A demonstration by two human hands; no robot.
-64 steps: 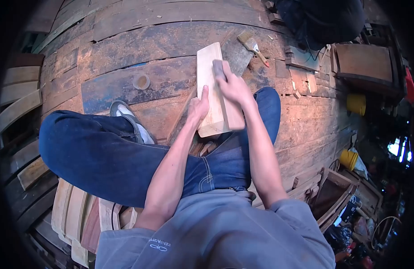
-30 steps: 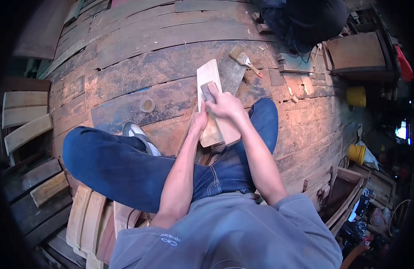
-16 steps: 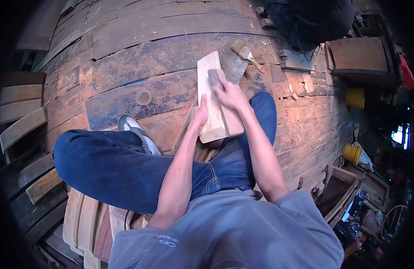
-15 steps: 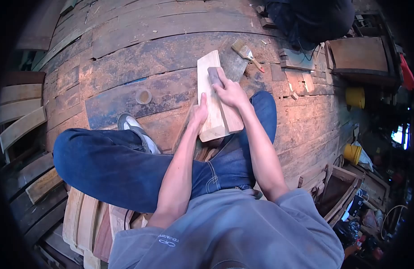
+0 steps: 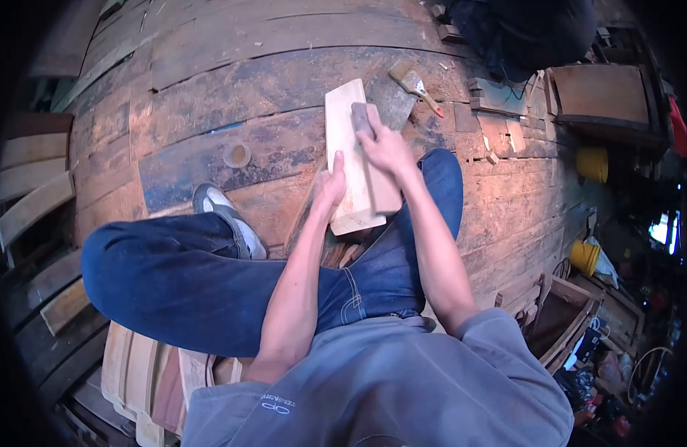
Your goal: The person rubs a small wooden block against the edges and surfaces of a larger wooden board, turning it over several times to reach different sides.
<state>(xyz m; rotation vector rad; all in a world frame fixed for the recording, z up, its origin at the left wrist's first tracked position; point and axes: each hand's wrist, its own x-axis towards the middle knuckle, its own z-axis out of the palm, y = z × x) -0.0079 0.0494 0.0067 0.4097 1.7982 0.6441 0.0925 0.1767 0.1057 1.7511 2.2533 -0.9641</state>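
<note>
Over the floorboards [image 5: 209, 86], the left grip [image 5: 331, 185] pinches a pale board [image 5: 345, 119]. The right grip [image 5: 389, 151] clasps a wooden block [image 5: 385, 192] against its face.

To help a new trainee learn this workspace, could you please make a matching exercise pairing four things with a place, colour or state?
Things:
1. Paintbrush
2. Small round cup
3. Pale wooden board
4. Long brown block

Descriptions:
A. On the floorboards, beyond the shoe
B. Gripped by the right hand
C. Handle with a red tip
D. Held by the left hand, thumb on its face

Right pairs: 1-C, 2-A, 3-D, 4-B
</note>
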